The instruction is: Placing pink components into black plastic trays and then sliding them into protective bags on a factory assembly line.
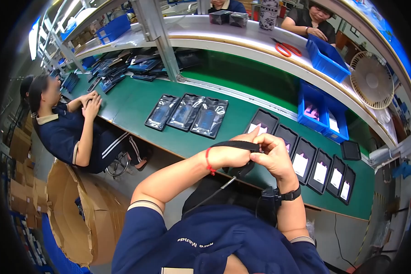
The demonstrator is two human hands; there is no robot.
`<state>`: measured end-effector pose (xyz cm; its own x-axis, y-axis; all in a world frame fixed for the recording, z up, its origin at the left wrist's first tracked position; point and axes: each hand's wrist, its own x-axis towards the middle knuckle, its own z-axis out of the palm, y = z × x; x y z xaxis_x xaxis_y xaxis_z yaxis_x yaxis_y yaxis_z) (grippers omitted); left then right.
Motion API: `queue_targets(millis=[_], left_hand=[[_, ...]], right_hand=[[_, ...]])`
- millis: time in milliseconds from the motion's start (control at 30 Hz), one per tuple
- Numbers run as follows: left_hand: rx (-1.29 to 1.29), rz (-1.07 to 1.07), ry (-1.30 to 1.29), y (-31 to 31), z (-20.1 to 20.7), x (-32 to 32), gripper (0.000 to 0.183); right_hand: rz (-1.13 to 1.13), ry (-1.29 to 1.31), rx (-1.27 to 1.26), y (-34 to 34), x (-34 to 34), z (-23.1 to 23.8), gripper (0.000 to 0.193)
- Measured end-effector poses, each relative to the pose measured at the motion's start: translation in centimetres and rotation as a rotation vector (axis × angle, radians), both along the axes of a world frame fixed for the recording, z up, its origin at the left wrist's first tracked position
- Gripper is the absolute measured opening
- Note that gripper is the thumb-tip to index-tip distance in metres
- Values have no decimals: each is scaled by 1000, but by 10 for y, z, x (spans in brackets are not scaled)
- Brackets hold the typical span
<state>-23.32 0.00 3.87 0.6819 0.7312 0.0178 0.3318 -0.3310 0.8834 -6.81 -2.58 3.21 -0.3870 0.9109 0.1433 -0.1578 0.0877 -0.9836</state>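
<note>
My left hand [233, 156], with a red cord bracelet at its wrist, is held over the table's near edge. A black strap [237, 145] crosses its back. The fingers look curled with one fingertip sticking up; what they hold, if anything, is hidden. Right beside it, my right hand [275, 154] pinches the strap's end. Under the hands hangs a black device [244, 170] with a thin cable. Another small black device [270, 197] is strapped to my right wrist. Close by lie several black trays [302, 160] holding white cards, some with pink pieces.
Three bagged black trays [210, 118] lie on the green table [132, 105]. Blue bins [322, 116] stand behind. The shelf carries red-handled scissors [286, 48], a blue bin [326, 59] and a fan [372, 80]. A person [64, 118] sits at left near piled packages [123, 66]; others sit opposite.
</note>
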Motion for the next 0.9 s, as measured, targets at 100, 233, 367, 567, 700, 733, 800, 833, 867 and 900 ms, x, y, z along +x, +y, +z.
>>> queue_targets(millis=[100,233,367,567,700,733,800,833,867,900], left_hand=[[161,81,-30,-15,-2,-7,51],[221,111,-11,-26,-5,-18,24],[-575,146,-708,-31,9,-22,40],[-120,471,-594,-41,22,-57,73],[-125,396,-245,-41,-34,-70,93],[-128,399,-245,-42,-38,-71,93],[-691,390,-380,-46,-43,-73,87],[-732,304,-503,-50,-45,-73,76],[-735,254,-564,-55,-48,-75,56],[-798,266,-506,-61,-48,-80,48]], right_hand=[[14,-29,7,-1,-4,1,23],[85,-62,-49,-2,-14,5,16],[-28,-109,30,15,-19,0,16],[25,-258,57,30,-24,2,14],[98,-339,64,46,-32,7,13],[101,-339,61,46,-34,6,13],[258,-267,192,45,-38,4,14],[303,-286,335,42,-43,6,16],[355,-287,305,34,-48,7,20],[353,-323,381,27,-53,10,23]])
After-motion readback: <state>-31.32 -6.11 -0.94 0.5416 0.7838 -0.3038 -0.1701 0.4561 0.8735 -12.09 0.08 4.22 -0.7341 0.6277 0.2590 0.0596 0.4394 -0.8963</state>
